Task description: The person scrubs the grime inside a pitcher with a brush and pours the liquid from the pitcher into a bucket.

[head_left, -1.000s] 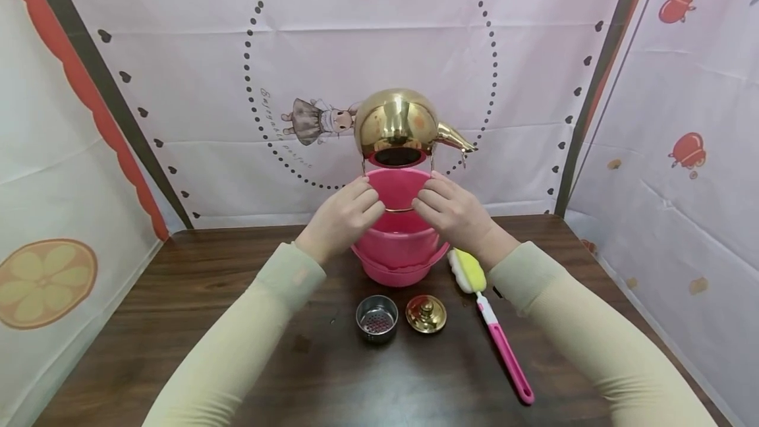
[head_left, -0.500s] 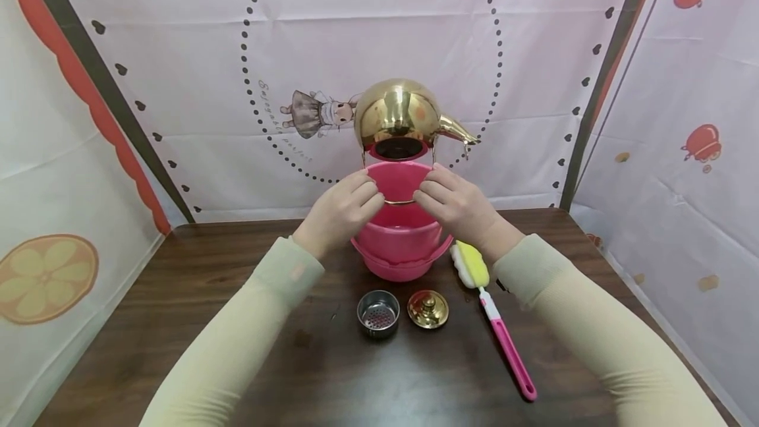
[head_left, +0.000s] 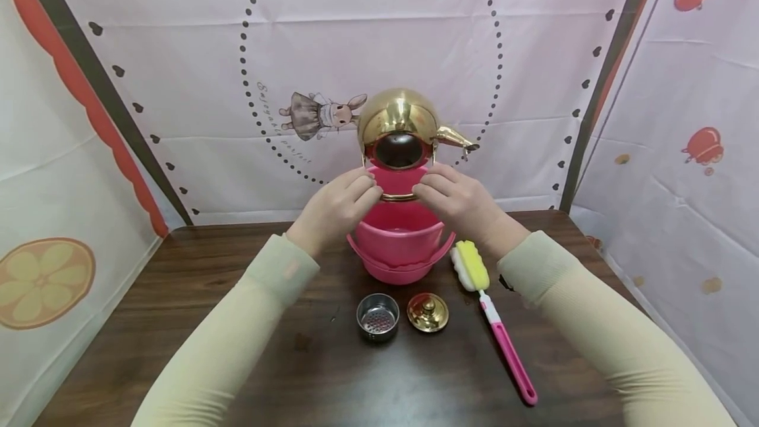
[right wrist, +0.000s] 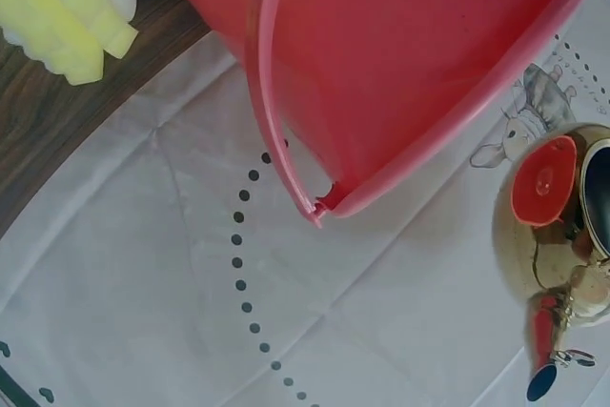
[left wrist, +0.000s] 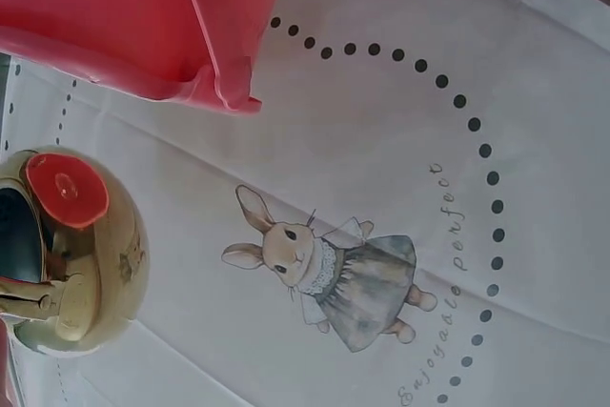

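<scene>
A shiny gold teapot (head_left: 400, 111) hangs over the pink bucket (head_left: 396, 250), tipped so its dark round opening faces me. Its spout (head_left: 455, 138) points right. Both my hands grip the teapot's thin handle (head_left: 398, 197), the left hand (head_left: 339, 208) at its left side and the right hand (head_left: 465, 205) at its right. The curled fingers hide parts of the handle. In the left wrist view the teapot (left wrist: 114, 264) is cut off by the left edge. The right wrist view catches the teapot (right wrist: 519, 250) with its spout, beyond the bucket's rim.
On the brown table (head_left: 225, 295), a steel strainer cup (head_left: 378, 317) sits beside a gold lid (head_left: 427, 312). To the right lies a sponge brush (head_left: 472, 265) with a pink handle. A printed cloth (head_left: 379, 51) hangs behind the bucket.
The teapot has tipped further, and its opening now shows rounder and larger toward me. Both hands keep their grip on the handle. The bucket, cup, lid and brush stay in place.
</scene>
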Available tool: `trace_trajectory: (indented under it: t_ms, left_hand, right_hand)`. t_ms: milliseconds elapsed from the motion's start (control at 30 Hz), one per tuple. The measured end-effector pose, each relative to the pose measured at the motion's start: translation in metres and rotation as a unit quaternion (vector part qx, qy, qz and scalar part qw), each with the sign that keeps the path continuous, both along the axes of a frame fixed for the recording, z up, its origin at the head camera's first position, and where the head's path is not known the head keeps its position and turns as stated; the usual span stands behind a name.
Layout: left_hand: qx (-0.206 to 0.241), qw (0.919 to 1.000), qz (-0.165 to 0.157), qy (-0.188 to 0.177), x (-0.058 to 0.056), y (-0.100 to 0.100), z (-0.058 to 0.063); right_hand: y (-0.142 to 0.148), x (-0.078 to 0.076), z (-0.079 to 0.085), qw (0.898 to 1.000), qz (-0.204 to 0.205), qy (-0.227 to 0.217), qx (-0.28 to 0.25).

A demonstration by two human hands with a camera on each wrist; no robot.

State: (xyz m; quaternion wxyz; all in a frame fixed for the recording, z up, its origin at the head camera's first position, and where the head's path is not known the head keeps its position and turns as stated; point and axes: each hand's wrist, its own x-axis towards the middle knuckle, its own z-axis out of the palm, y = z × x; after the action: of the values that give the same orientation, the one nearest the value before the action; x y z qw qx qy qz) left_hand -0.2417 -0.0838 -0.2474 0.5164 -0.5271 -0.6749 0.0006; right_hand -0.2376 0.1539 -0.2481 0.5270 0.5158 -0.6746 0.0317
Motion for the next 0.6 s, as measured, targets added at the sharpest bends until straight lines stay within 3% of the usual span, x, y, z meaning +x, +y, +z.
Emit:
trace_trajectory:
  t_ms: [267, 433, 600]
  left_hand:
    - [0.025, 0.9987, -0.014, -0.041, -0.0025, -0.0051, 0.0008]
    - [0.029, 0.9990, -0.007, -0.032, -0.0024, -0.0075, -0.0004]
    - [0.043, 0.9975, -0.010, -0.054, -0.0009, -0.0086, 0.0003]
  right_hand:
    - [-0.0036, -0.0014, 0.0017, 0.998, 0.022, -0.052, -0.035]
    - [-0.0063, -0.0024, 0.0017, 0.998, 0.021, -0.052, -0.035]
    - [-0.0086, -0.0030, 0.0041, 0.997, 0.025, -0.055, -0.039]
